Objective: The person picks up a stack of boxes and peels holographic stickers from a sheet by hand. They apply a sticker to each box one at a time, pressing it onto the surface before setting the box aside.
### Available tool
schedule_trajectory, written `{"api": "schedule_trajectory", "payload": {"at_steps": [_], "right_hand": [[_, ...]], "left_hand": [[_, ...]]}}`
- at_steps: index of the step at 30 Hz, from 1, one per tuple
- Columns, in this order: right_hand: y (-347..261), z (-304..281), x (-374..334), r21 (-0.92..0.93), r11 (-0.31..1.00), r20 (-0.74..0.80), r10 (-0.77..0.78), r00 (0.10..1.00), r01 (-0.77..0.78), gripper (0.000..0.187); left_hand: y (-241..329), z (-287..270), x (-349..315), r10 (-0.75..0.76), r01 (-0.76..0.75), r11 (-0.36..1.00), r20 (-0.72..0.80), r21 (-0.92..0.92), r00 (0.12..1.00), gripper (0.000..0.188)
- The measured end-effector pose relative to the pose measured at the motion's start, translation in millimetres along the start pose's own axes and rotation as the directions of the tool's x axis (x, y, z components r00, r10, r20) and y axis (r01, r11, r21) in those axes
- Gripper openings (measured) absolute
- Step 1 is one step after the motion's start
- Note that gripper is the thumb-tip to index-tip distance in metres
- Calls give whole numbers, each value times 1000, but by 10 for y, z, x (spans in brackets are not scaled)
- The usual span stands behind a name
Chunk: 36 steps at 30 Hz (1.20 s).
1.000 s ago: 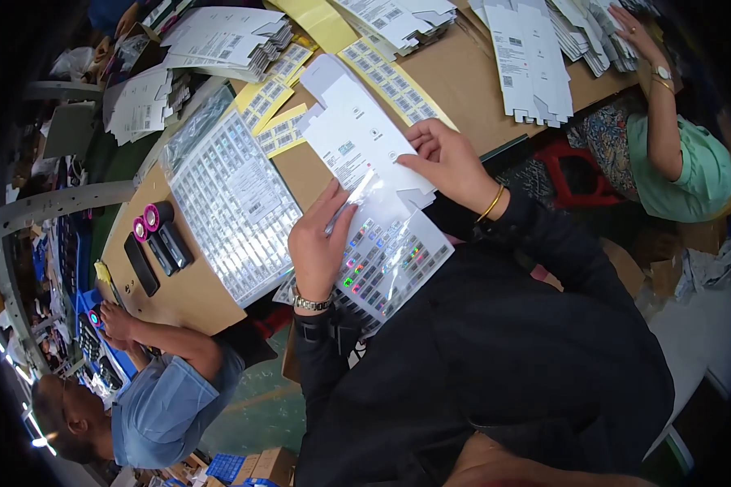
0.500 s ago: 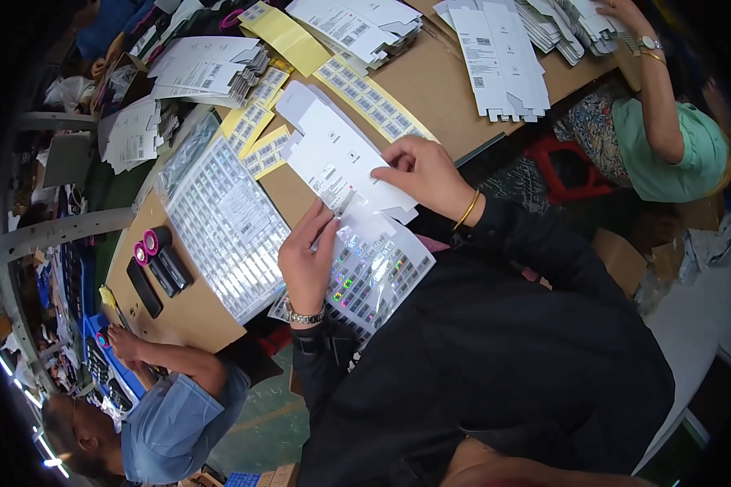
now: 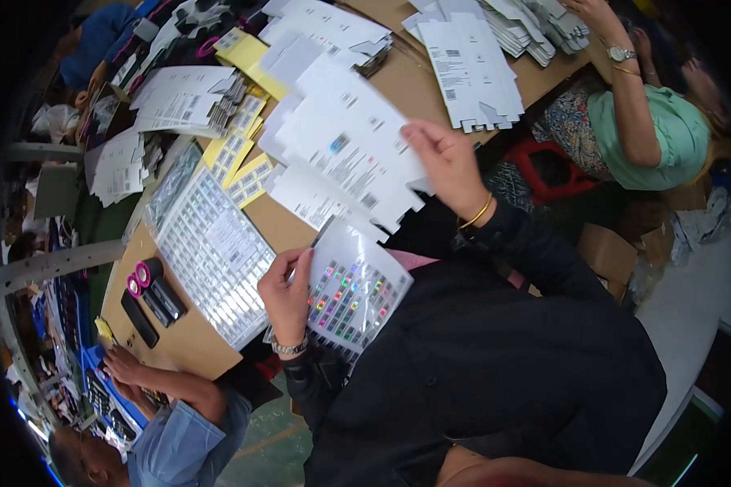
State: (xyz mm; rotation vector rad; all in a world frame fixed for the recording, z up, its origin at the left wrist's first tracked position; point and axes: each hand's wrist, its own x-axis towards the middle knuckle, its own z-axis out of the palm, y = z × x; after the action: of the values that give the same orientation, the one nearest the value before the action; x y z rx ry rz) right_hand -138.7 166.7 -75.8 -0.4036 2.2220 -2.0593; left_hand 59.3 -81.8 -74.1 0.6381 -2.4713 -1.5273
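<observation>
A brown table carries a large sheet of small silvery labels near its left edge, with yellow label strips just beyond it and stacks of white flat cartons toward the far-left corner. Two black tools with pink rings lie at the near-left corner, beside a dark flat bar. More flat white cartons are spread along the right edge, where a person in a green top sits by a red stool, and a person in a blue shirt leans in at the near-left corner.

Light: the scene is lit evenly and brightly from above; shadows are kept soft.
Glare: rainbow glints are seen on the sticker sheet.
Distortion: the counter edges are bent strongly; the rim is vignetted black.
Focus: the centre is rendered sharp, the margins smeared.
</observation>
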Motion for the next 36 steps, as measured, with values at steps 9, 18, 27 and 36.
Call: {"api": "schedule_trajectory", "payload": {"at_steps": [9,18,27,36], "right_hand": [[-302,-845,723,-843,420,-37,-668,743,335,24],[-376,332,-291,-109,952,508,-195,839,287,21],[-410,572,-392,-71,732,646,-484,590,678,20],[-401,624,-377,-94,720,647,-481,592,688,22]], "left_hand": [[138,-73,155,-83,85,993,23,-83,996,16],[245,-117,197,-101,114,940,56,-323,993,19],[352,-218,146,-138,295,809,324,-508,936,41],[406,-208,156,-86,269,801,343,-534,935,51]]}}
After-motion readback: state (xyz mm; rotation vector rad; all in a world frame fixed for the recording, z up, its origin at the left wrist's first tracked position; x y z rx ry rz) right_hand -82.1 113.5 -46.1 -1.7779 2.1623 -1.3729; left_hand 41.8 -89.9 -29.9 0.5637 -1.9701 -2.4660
